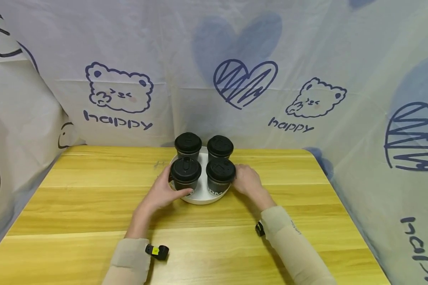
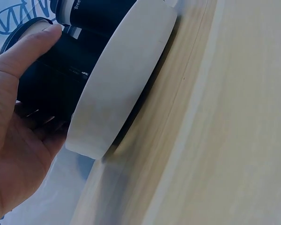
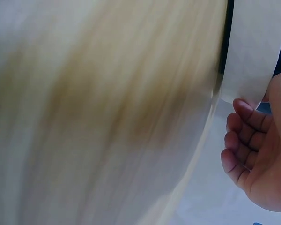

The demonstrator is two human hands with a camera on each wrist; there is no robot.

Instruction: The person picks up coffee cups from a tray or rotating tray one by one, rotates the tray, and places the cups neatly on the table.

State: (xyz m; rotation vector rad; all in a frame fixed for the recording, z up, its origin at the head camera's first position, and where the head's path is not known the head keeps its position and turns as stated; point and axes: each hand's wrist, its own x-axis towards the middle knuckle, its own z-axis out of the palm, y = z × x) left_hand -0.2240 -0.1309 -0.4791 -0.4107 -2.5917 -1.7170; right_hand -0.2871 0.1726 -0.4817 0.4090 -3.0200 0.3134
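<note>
Several dark paper coffee cups with black lids stand upright on a round white tray near the back of the table. My left hand grips the front-left cup, its thumb across the near side and its fingers round the far left side. In the left wrist view the thumb lies against that cup, above the tray's thick pale wall. At the tray's right edge, beside the front-right cup, my right hand pinches the rim. Its curled fingers show at the tray wall in the right wrist view.
Two more cups, the back-left one and the back-right one, stand behind on the tray. A wood-grain table lies under everything. A pale curtain with hearts and bears hangs right behind the table's back edge and along the sides.
</note>
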